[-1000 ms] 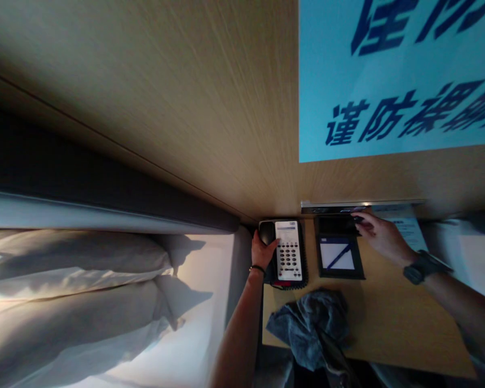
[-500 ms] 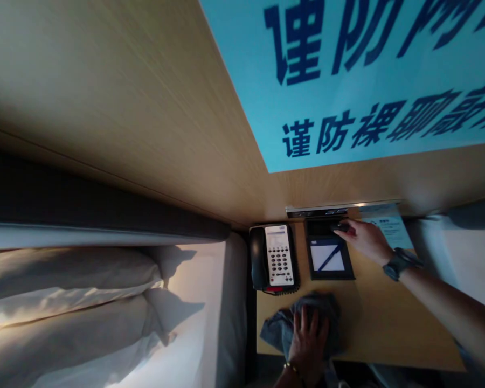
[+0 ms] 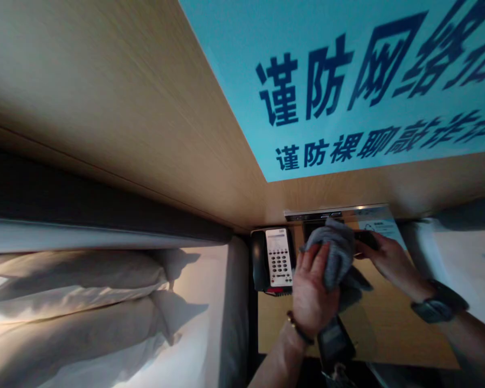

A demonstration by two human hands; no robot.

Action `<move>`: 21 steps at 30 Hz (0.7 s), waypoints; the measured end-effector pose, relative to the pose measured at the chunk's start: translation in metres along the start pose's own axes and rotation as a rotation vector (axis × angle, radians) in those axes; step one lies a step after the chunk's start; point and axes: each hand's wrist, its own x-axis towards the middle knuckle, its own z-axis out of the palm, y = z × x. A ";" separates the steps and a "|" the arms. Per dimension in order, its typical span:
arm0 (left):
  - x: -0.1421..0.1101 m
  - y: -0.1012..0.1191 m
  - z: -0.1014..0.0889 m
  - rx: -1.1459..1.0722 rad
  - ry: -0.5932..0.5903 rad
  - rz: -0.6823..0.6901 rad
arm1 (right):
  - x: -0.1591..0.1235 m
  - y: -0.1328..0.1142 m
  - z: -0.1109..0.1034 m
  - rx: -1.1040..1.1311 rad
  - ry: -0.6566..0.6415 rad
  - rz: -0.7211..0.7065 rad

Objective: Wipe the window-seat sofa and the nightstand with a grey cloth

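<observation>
Left hand (image 3: 311, 293) fingers clutch the grey cloth (image 3: 334, 253) above the worktop (image 3: 388, 334); right hand (image 3: 392, 261) fingers pinch a dark remote (image 3: 366, 238).

Light wood-grain wall panelling (image 3: 117, 91) fills the upper view, meeting a corner above a pale wooden surface (image 3: 388, 328). A large light-blue poster with dark blue Chinese characters (image 3: 347, 81) is mounted on the right-hand panel. To the left, a dark padded headboard (image 3: 84, 199) runs above white pillows (image 3: 73, 280) on a white-sheeted bed (image 3: 186, 345). Warm light falls across the pillows, casting sharp shadows.
</observation>
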 end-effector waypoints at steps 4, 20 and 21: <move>0.007 0.015 0.033 0.351 0.009 0.265 | -0.024 -0.007 0.000 0.003 0.011 -0.004; 0.063 -0.022 0.011 0.604 -0.234 0.069 | -0.051 0.056 -0.031 -0.243 -0.408 -0.078; 0.076 -0.019 0.022 0.608 -0.303 0.098 | -0.043 0.055 -0.025 -0.257 -0.439 -0.111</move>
